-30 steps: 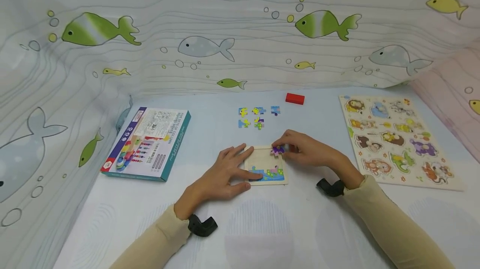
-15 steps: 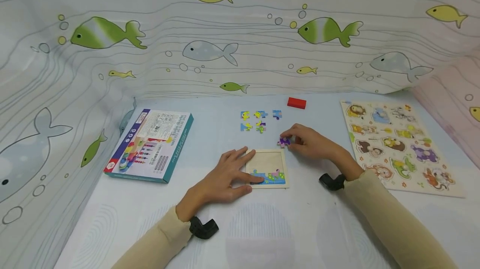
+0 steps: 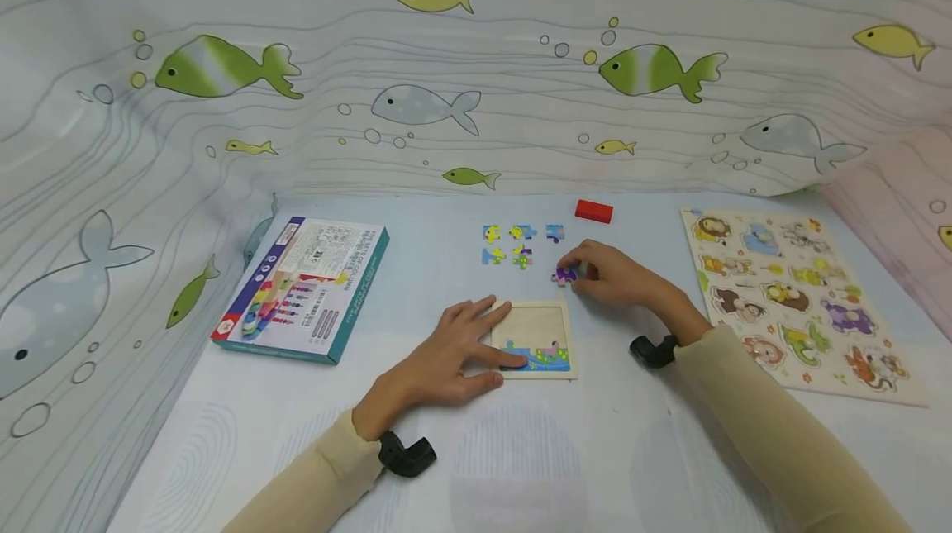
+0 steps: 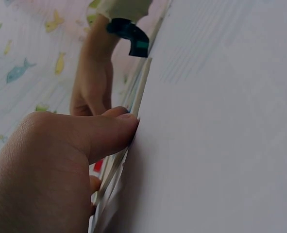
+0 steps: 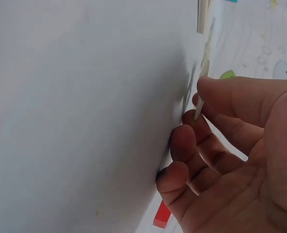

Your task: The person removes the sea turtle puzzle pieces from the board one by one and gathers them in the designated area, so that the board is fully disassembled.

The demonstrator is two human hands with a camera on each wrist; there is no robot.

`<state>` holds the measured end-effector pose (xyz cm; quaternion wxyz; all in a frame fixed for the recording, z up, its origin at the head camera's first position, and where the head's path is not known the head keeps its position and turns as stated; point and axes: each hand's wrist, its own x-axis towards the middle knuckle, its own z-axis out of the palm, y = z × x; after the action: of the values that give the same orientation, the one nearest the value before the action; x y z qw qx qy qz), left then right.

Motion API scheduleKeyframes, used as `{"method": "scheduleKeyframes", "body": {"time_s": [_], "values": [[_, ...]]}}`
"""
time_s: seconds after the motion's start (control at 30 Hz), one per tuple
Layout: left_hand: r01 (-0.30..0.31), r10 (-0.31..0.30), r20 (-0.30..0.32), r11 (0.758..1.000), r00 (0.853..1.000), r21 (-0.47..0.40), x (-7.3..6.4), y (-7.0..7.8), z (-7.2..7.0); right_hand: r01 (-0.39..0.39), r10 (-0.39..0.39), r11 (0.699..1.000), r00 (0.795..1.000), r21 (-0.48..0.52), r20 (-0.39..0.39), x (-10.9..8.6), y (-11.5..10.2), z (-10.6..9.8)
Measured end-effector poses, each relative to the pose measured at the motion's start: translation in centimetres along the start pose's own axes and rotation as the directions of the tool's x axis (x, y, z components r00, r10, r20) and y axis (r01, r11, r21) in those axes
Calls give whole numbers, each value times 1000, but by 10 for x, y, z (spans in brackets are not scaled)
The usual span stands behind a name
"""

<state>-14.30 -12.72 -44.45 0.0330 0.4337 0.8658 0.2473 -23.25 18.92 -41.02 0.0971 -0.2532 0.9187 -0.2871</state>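
Right hand (image 3: 613, 275) pinches a purple piece (image 3: 565, 275) at its right side; piece lies left of the fingers, just beyond the far right corner of the wooden frame (image 3: 568, 340). Long axis unclear: fingers partly cover it. Left hand (image 3: 454, 347), fingers spread, rests on the frame's left side, farther from the piece. Five loose pieces (image 3: 492, 256) lie beyond the frame, left of the pinch.

Left hand (image 3: 455, 355): spread, over wooden tray (image 3: 571, 336), left side. Right hand (image 3: 613, 275): pinching, just beyond tray's far right corner.
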Motion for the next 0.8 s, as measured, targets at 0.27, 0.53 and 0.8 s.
{"method": "scheduleKeyframes", "body": {"time_s": [0.27, 0.53, 0.8], "values": [[14, -14, 15, 1000, 1000, 11, -1, 1, -1, -57, 57, 998, 998, -33, -8, 16, -1, -1], [17, -17, 23, 1000, 1000, 12, -1, 2, -2, -80, 79, 996, 997, -44, -15, 28, -1, 0], [11, -12, 24, 1000, 1000, 15, -1, 1, -2, -80, 80, 995, 997, -50, -15, 38, -1, -2]]}}
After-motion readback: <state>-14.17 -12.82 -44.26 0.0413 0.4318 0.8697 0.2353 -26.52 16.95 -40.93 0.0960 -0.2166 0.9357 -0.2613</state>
